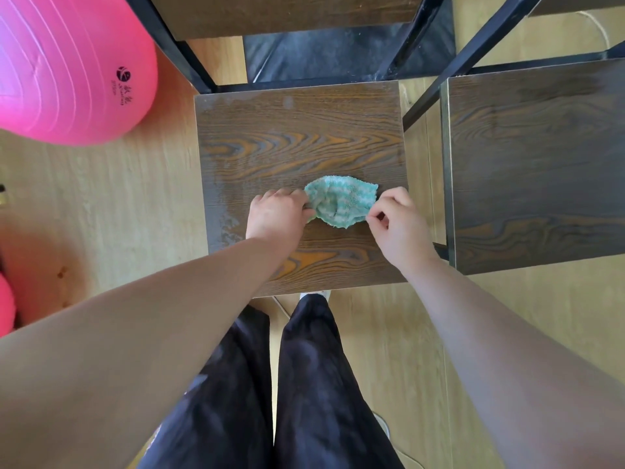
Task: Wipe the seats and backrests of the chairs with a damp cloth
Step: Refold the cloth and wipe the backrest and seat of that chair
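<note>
Left hand (277,214) and right hand (396,222) pinch a crumpled teal terry cloth (341,200) on the dark wood-grain square chair seat (297,137), left of which a pink ball's (67,62) black print (123,86) is unreadable.

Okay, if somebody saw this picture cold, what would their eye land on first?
Probably the big pink exercise ball at the upper left, the loudest colour on the pale floor. Next, the bunched green cloth on the dark wooden chair seat in the middle, pinched at its ends by the left-hand grip and the right-hand grip.
</note>
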